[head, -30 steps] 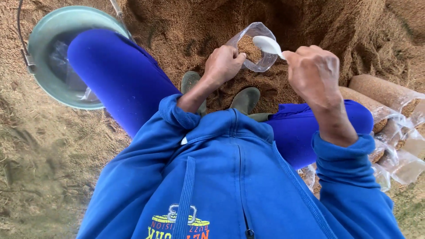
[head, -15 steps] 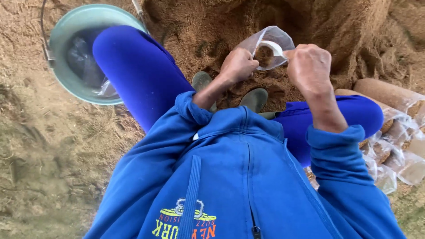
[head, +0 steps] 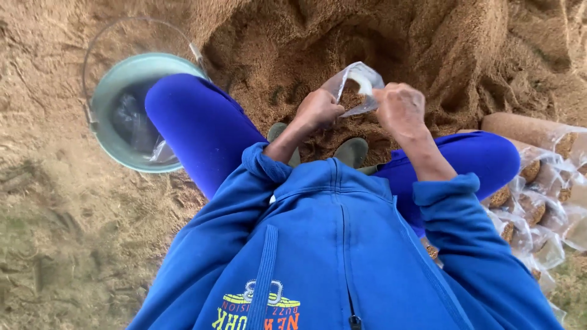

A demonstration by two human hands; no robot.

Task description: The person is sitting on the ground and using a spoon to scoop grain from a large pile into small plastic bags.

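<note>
head view: one clear bag (head: 358, 85) is held between both hands over the sawdust pile (head: 428, 55), just beyond the knees. the left hand (head: 318, 110) is closed, pinching the bag's left edge; the right hand (head: 400, 110) is closed on its right side, equally near. the bag's long axis tilts up and away from the hands. one green bucket (head: 110, 98) stands to the left. several filled bags (head: 538, 201) lie to the right, too piled to count.
</note>
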